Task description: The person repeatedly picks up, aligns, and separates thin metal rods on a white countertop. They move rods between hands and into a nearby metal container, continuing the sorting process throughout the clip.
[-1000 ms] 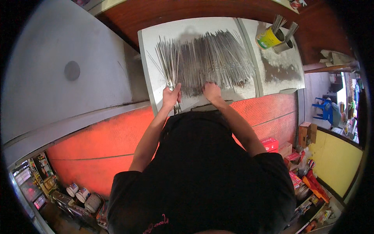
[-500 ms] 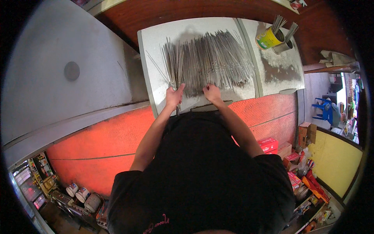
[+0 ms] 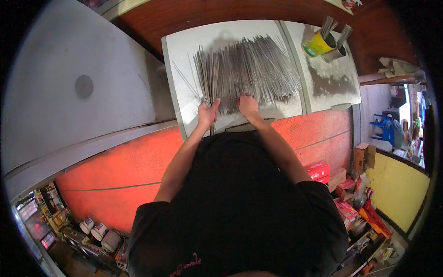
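A wide row of thin grey metal skewers [image 3: 265, 67] lies on a white panel-like surface [image 3: 180, 39], their lengths pointing away from me. My left hand [image 3: 207, 113] is closed round the near end of a skewer bundle [image 3: 208, 69] at the row's left side, thumb up along it; a few ends stick out below the fist. At the row's near edge, my right hand [image 3: 248, 106] has its fingers curled and pinched on skewer ends; how many it grips is hidden. Two or three loose skewers [image 3: 185, 79] lie left of the bundle.
Beyond a grey strip at right, a yellow tin [image 3: 318, 44] and a plain metal can [image 3: 335, 54] hold upright skewers. A large grey panel [image 3: 83, 55] stands at left. Red boxes [image 3: 318, 171] sit low at right, near a yellow panel [image 3: 399, 189].
My right hand has shifted slightly left and away from me, its fingers curling further over the skewer ends. The bundle in my left hand looks more gathered and separate from the row.
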A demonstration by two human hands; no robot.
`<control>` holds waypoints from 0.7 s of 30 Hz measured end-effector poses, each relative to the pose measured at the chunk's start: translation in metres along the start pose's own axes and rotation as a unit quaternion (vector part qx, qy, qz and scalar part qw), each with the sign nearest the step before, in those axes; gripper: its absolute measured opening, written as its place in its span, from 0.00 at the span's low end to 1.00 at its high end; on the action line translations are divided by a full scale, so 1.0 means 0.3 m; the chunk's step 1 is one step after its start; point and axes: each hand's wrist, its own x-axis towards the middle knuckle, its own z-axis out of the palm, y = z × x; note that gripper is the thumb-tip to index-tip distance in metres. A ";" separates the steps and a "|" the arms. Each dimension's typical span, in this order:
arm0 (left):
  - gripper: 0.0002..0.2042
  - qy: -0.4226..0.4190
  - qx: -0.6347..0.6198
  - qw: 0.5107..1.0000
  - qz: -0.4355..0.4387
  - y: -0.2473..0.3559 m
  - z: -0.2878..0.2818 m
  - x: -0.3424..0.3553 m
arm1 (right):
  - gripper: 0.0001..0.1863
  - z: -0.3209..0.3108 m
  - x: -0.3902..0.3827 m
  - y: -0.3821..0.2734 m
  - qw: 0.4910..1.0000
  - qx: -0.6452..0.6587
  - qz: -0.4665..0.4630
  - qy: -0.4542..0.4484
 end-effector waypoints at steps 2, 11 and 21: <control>0.19 0.002 -0.008 1.000 0.000 -0.007 -0.006 0.002 | 0.14 0.011 0.018 -0.013 0.998 -0.039 0.024 -0.031; 0.20 0.017 -0.011 1.000 -0.006 -0.039 -0.019 0.031 | 0.17 -0.046 0.004 -0.017 0.991 0.089 0.085 -0.054; 0.26 -0.026 0.132 0.991 0.014 0.014 0.029 0.043 | 0.10 -0.059 -0.118 -0.063 0.776 0.591 0.095 -0.200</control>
